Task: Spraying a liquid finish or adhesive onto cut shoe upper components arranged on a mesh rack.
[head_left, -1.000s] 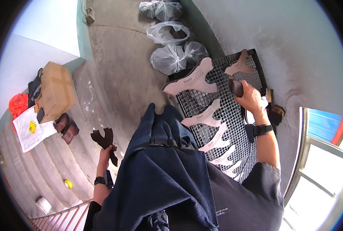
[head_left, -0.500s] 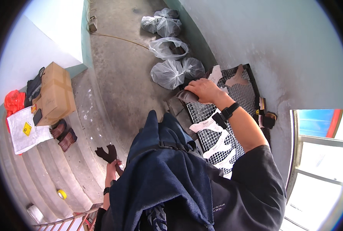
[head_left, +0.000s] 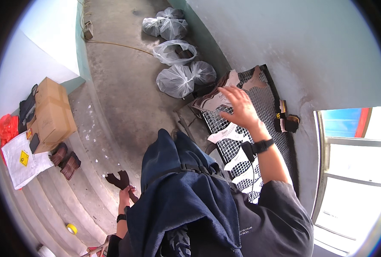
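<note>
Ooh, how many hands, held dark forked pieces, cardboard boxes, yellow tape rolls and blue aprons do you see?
Hands (left hand, right hand): 2
Dark forked piece held: 1
Cardboard box: 1
Yellow tape roll: 1
Blue apron: 1
Total: 6

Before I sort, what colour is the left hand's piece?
Dark brown piece, clearest in the head view.
</note>
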Tool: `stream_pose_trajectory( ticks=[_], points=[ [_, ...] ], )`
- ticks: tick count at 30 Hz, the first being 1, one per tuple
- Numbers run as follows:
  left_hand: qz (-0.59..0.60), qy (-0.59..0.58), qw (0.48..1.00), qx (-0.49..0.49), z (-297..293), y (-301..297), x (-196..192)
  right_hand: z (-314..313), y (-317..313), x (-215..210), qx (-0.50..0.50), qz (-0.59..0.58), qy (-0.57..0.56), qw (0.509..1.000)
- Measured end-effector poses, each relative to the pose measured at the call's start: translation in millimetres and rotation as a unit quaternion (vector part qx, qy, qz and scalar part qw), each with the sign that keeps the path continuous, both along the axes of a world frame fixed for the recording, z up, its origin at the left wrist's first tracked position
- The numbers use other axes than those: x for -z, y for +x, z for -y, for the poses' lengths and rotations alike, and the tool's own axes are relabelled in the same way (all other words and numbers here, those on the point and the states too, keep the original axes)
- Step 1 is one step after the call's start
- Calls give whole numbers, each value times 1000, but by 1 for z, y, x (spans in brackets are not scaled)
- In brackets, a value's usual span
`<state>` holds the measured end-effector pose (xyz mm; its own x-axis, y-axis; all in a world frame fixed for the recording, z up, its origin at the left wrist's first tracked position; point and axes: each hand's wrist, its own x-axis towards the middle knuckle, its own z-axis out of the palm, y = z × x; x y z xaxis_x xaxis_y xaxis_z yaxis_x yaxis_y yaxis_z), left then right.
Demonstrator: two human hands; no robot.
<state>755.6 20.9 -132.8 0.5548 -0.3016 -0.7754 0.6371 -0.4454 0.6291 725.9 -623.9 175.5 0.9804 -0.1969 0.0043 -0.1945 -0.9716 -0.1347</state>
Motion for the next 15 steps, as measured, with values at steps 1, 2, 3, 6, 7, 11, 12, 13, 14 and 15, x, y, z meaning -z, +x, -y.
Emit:
stream_pose_trajectory(
  ticks=[1, 2, 3, 6, 7, 11, 12, 13, 14, 15],
  points=[
    [-149, -36, 969, -195, 10, 9, -7, 7, -14, -3, 53, 56, 36, 996],
    [-138, -33, 970, -195, 13, 18, -11, 15, -25, -1, 121, 56, 60, 989],
    [-135, -29, 971, -193, 21, 27, -17, 28, -38, 8, 191, 56, 82, 977],
    [-50, 26, 994, -98, 49, 60, -46, 90, -79, 62, 386, 81, 168, 903],
    [-47, 29, 994, -94, 63, 68, -57, 109, -86, 77, 456, 61, 195, 866],
    [-28, 72, 993, -92, 103, 85, -101, 161, -72, 125, 563, 118, 356, 736],
    [-22, 78, 994, -74, 115, 87, -109, 182, -66, 140, 585, 107, 312, 741],
    [-15, 86, 994, -58, 122, 88, -118, 198, -59, 153, 603, 94, 270, 745],
    [-11, 75, 995, -63, 125, 86, -124, 209, -48, 163, 605, 94, 282, 739],
    [-7, 81, 995, -65, 134, 86, -130, 220, -36, 170, 620, 61, 209, 753]
  ],
)
